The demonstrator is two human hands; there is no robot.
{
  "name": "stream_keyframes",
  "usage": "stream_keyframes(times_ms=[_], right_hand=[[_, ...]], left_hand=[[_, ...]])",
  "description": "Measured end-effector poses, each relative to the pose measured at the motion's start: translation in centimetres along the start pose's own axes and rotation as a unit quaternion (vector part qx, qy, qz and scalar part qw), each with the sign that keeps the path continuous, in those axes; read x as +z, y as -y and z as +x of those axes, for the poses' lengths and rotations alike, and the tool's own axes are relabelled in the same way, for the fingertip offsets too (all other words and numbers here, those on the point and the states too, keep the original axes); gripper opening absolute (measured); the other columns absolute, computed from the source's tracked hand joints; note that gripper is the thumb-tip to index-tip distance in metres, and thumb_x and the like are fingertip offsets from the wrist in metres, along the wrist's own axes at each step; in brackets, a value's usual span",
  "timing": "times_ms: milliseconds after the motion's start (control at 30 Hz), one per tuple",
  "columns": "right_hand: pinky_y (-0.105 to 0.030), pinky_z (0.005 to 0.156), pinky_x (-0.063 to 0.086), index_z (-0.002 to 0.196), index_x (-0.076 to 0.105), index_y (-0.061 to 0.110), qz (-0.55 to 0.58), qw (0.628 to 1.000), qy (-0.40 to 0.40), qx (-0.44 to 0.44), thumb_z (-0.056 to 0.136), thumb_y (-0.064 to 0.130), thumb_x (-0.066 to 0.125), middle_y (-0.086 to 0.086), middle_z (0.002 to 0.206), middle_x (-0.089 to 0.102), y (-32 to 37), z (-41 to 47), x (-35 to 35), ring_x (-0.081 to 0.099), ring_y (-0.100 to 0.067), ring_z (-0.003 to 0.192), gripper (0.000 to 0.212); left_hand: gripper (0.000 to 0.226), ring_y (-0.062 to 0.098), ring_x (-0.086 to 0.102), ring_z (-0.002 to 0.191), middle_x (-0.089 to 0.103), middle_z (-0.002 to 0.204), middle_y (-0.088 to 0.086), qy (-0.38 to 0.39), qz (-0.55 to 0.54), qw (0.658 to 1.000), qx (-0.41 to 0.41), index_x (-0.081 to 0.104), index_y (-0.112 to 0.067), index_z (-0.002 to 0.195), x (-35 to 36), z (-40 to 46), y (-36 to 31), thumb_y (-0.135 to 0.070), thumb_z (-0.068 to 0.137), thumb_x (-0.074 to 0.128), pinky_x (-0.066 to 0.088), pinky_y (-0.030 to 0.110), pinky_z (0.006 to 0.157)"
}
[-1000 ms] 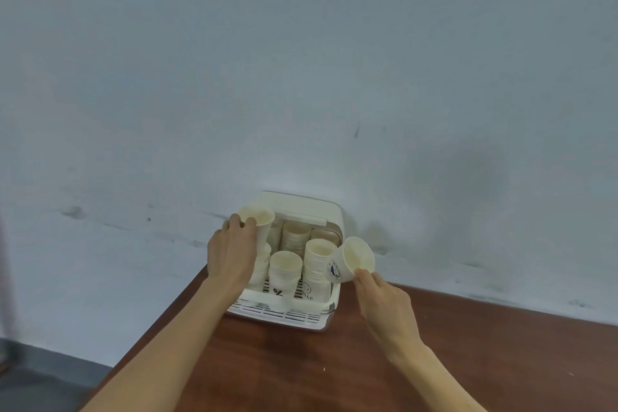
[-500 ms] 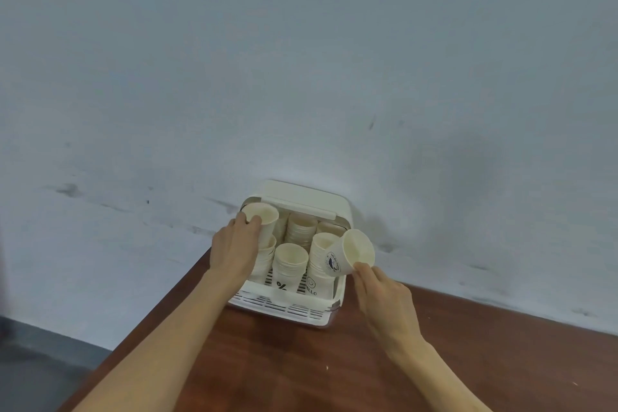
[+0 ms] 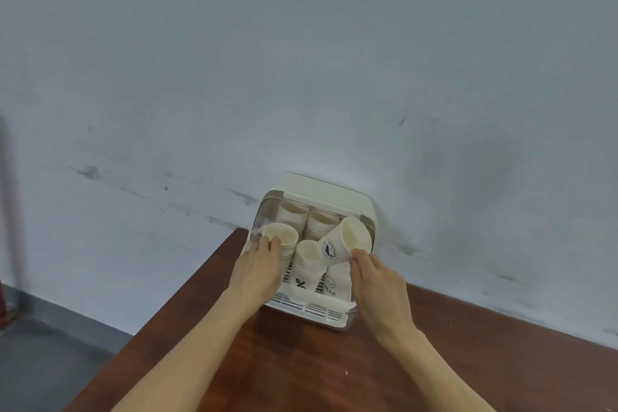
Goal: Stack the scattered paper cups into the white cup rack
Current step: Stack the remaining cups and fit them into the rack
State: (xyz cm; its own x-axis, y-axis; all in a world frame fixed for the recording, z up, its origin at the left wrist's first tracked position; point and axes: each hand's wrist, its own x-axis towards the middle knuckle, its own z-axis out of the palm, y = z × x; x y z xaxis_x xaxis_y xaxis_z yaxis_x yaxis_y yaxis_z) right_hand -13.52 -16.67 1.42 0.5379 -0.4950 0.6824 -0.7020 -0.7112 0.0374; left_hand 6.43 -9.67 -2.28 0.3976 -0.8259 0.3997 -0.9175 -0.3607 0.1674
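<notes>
Pinched at its rim in the grip of the right hand (image 3: 378,281), the tilted paper cup (image 3: 344,241) with the blue emblem now hangs over the front right stack inside the white cup rack (image 3: 311,308), where a second ago it was outside the rack's right edge. Curled round the top cup of the front left stack (image 3: 281,237), the left hand (image 3: 259,269) has kept its hold. Both forearms reach forward over the brown table (image 3: 301,368), on which the rack stands against the wall (image 3: 301,60).
</notes>
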Motion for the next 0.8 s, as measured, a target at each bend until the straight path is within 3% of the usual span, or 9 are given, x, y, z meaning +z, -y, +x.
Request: stream_keyframes(times_ms=[167,267,367,467,667,800], right_hand=[[-0.032,0.033,0.035,0.087,0.058,0.013,-0.011,0.999,0.036,0.001,0.078,0.004,0.072,0.001,0.061,0.051,1.5,2.3,0.9,0.045,-0.024,0.038,0.019],[-0.032,0.039,0.038,0.086,0.054,0.014,-0.028,0.997,0.076,0.008,0.082,0.004,0.066,0.001,0.064,0.048,2.0,3.1,1.9,0.048,-0.027,0.044,0.016],[-0.033,0.048,0.032,0.095,0.05,0.014,-0.048,0.991,0.123,-0.012,0.091,0.008,0.054,0.0,0.074,0.05,2.4,3.4,2.9,0.05,-0.029,0.056,0.008],[-0.034,0.054,0.033,0.103,0.049,0.013,-0.074,0.98,0.181,-0.029,0.089,0.003,0.046,-0.002,0.082,0.05,2.9,3.5,3.2,0.05,-0.03,0.066,0.018],[-0.035,0.061,0.034,0.106,0.052,0.009,-0.077,0.966,0.243,-0.029,0.084,-0.001,0.05,-0.008,0.101,0.057,3.6,3.6,3.6,0.059,-0.033,0.086,0.024],[-0.034,0.061,0.033,0.101,0.054,0.009,-0.081,0.965,0.247,-0.034,0.085,-0.002,0.045,-0.008,0.102,0.059,3.9,3.6,3.8,0.059,-0.03,0.089,0.021]], left_hand=[[0.036,0.03,0.064,0.097,0.061,0.1,0.012,-0.028,-0.01,0.999,0.019,0.057,-0.003,0.115,0.8,-0.2,0.6,-0.009,0.079,0.063,0.055,0.037,0.076],[0.041,0.03,0.054,0.115,0.055,0.118,0.013,-0.021,-0.036,0.999,0.024,0.045,-0.004,0.129,0.7,-0.1,0.5,-0.012,0.09,0.051,0.05,0.036,0.089],[0.042,0.027,0.047,0.123,0.049,0.127,0.011,-0.028,-0.036,0.999,0.02,0.037,-0.007,0.134,0.7,-0.1,0.5,-0.015,0.094,0.043,0.046,0.033,0.093],[0.042,0.026,0.044,0.125,0.046,0.129,0.009,-0.021,-0.036,0.999,0.016,0.034,-0.009,0.135,0.8,-0.1,0.7,-0.017,0.094,0.042,0.046,0.032,0.092],[0.05,0.021,0.045,0.123,0.045,0.131,0.007,-0.022,-0.035,0.999,0.016,0.028,-0.008,0.14,1.2,0.3,0.6,-0.019,0.095,0.044,0.044,0.028,0.09],[0.055,0.021,0.049,0.117,0.046,0.131,0.006,-0.027,-0.062,0.998,0.009,0.018,-0.009,0.149,1.3,0.5,0.7,-0.028,0.1,0.035,0.044,0.03,0.074]])
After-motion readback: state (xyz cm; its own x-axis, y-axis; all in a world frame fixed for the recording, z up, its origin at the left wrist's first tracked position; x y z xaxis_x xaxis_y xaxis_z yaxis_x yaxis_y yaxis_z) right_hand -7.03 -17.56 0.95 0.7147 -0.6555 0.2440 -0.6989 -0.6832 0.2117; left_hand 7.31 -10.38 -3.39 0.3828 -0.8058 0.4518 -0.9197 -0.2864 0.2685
